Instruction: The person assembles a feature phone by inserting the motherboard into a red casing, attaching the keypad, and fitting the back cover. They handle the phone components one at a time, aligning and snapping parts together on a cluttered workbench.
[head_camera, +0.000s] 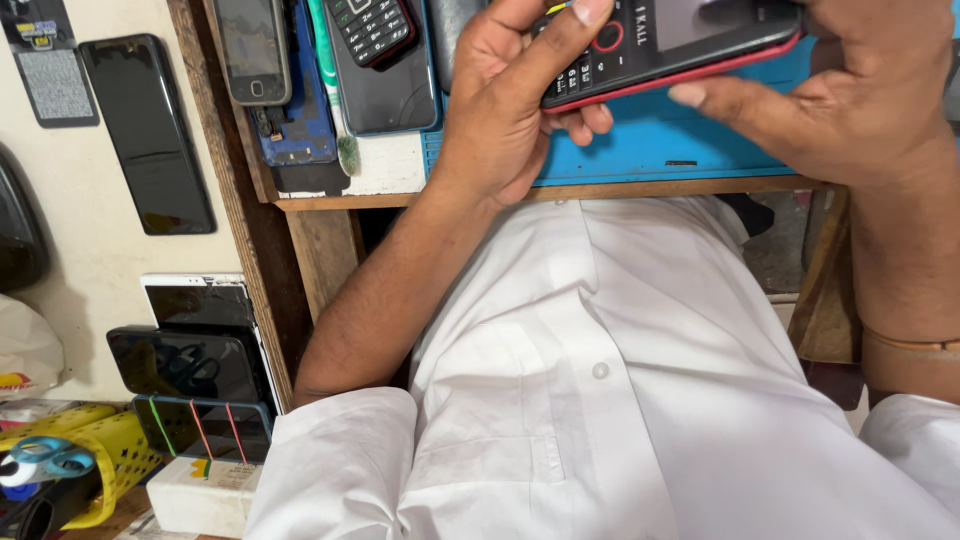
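A black keypad phone with a red edge (660, 45) is held in both hands above a blue mat (650, 145) on a wooden bench. My left hand (510, 100) grips its keypad end, thumb across the keys and fingers curled beneath. At the screen end, my right hand (850, 90) clamps the phone with its thumb lying along the red lower edge. My white shirt fills the lower part of the view.
Several phones and parts lie on the bench's left end: a grey phone (255, 50), a keypad phone (372, 28), a blue circuit board (300, 120). Dark phone screens (148, 130) lie further left. Stacked phones (195, 365) and a yellow basket (95, 450) sit lower left.
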